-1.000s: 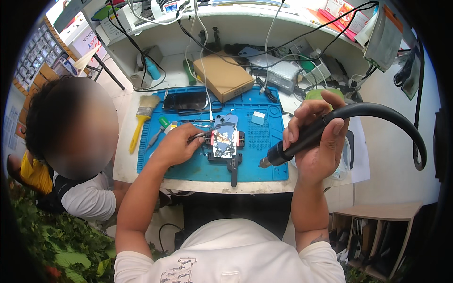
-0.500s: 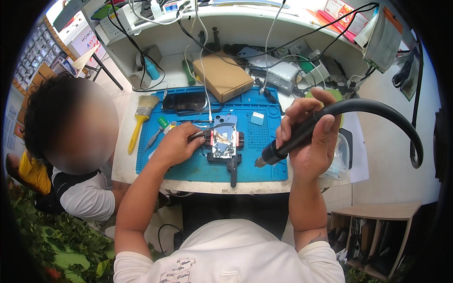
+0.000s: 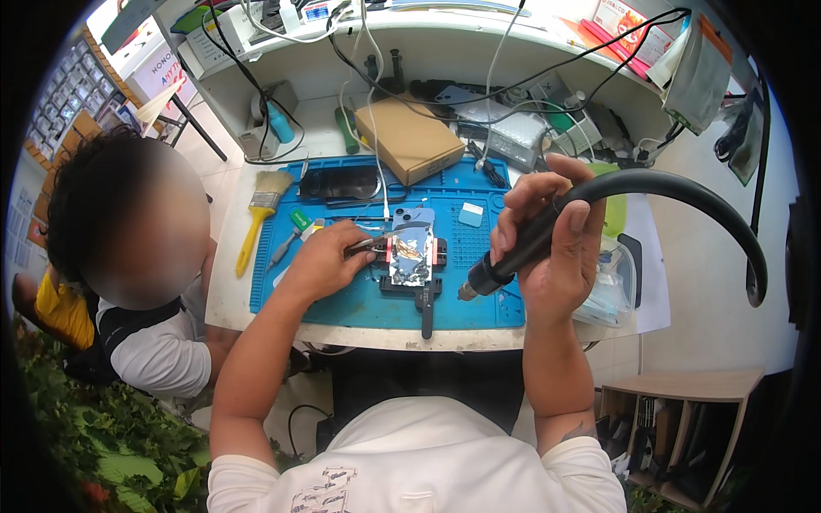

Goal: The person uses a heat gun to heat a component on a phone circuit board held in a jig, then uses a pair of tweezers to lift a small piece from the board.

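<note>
A blue phone [image 3: 413, 217] lies clamped in a black and red holder [image 3: 427, 315] at the middle of the blue mat. Silver foil [image 3: 411, 270] covers much of its back, with an uneven, brownish opening in it. From the left, my left hand [image 3: 328, 263] grips thin tweezers [image 3: 366, 244], their tip close to the phone's upper left side. My right hand [image 3: 560, 278] is wrapped round the black handle of a hot air gun [image 3: 537, 232], raised to the right of the phone. Its metal nozzle [image 3: 467, 292] points down and left, apart from the phone.
A yellow-handled brush [image 3: 254, 231], a dark phone part [image 3: 340, 182] and a cardboard box [image 3: 410, 141] surround the work on the blue mat [image 3: 342, 312]. The gun's thick hose [image 3: 684, 184] arcs right. A clear tub [image 3: 611, 286] stands beside it. Another person [image 3: 158, 346] sits at the left.
The tweezers have drawn back slightly to the left from over the phone. The hot air gun's nozzle has shifted a little left and up. Both hands keep their hold.
</note>
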Action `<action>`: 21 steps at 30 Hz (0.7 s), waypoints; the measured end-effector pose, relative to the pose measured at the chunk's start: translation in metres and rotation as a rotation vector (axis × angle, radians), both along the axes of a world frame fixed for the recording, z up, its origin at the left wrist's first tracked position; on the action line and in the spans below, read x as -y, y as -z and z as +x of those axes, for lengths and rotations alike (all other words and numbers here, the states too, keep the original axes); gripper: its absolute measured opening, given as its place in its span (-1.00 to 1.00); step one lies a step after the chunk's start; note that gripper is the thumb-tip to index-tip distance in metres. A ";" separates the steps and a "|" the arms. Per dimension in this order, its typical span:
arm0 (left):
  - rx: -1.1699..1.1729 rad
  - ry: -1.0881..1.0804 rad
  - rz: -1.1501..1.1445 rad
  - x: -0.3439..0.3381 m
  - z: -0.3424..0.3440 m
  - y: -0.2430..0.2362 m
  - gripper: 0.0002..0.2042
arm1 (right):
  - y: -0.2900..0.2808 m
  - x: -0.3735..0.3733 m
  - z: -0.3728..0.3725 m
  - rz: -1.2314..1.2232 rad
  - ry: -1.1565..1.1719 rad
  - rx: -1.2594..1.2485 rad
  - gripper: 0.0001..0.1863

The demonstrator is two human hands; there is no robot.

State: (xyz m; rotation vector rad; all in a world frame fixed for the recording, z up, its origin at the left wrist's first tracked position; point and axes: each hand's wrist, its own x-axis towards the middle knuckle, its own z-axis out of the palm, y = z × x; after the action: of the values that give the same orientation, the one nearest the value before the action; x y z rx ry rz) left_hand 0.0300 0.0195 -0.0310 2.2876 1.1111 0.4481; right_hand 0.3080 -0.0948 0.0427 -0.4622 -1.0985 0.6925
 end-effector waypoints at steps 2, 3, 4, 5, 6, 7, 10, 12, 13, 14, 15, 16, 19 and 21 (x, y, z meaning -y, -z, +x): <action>-0.009 -0.018 -0.013 0.000 0.000 0.001 -0.78 | 0.000 -0.001 -0.001 0.001 -0.003 0.000 -0.49; 0.006 -0.008 0.001 0.000 -0.001 0.004 -0.78 | 0.000 -0.002 -0.002 0.002 -0.007 0.002 -0.49; 0.022 0.001 0.015 0.001 -0.002 0.005 -0.77 | 0.000 -0.003 -0.003 0.003 -0.012 0.004 -0.49; 0.021 -0.001 0.013 0.003 -0.002 0.004 -0.77 | 0.001 -0.005 -0.003 0.000 -0.013 0.003 -0.49; 0.004 -0.006 0.056 0.006 -0.002 0.002 -0.77 | 0.001 -0.006 -0.004 -0.004 -0.019 0.001 -0.49; -0.012 -0.012 0.099 0.010 -0.003 -0.002 -0.76 | 0.002 -0.008 -0.005 -0.008 -0.027 -0.001 -0.50; -0.015 -0.037 0.137 0.025 -0.007 -0.019 -0.76 | 0.003 -0.013 -0.008 -0.027 -0.030 0.003 -0.50; 0.002 -0.072 0.125 0.038 -0.013 -0.027 -0.76 | 0.003 -0.016 -0.011 -0.037 -0.036 -0.002 -0.49; 0.023 -0.103 0.116 0.044 -0.015 -0.030 -0.76 | 0.003 -0.018 -0.013 -0.045 -0.037 -0.005 -0.49; 0.022 -0.108 0.114 0.049 -0.017 -0.033 -0.76 | 0.004 -0.021 -0.014 -0.047 -0.042 -0.006 -0.49; 0.003 -0.095 0.117 0.055 -0.018 -0.036 -0.77 | 0.004 -0.025 -0.015 -0.038 -0.068 -0.008 -0.48; -0.015 -0.081 0.120 0.058 -0.019 -0.036 -0.78 | 0.005 -0.028 -0.016 -0.030 -0.093 -0.010 -0.47; -0.061 -0.048 0.187 0.064 -0.022 -0.033 -0.82 | 0.006 -0.036 -0.023 -0.045 -0.102 -0.013 -0.47; -0.061 -0.064 0.214 0.065 -0.021 -0.033 -0.83 | 0.008 -0.042 -0.028 -0.045 -0.116 -0.021 -0.48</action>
State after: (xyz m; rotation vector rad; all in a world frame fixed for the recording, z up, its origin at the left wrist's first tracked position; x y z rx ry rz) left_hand 0.0092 -0.0459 0.0016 2.4696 1.2211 0.5488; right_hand 0.2799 -0.0529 0.0351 -0.4315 -1.0981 0.8236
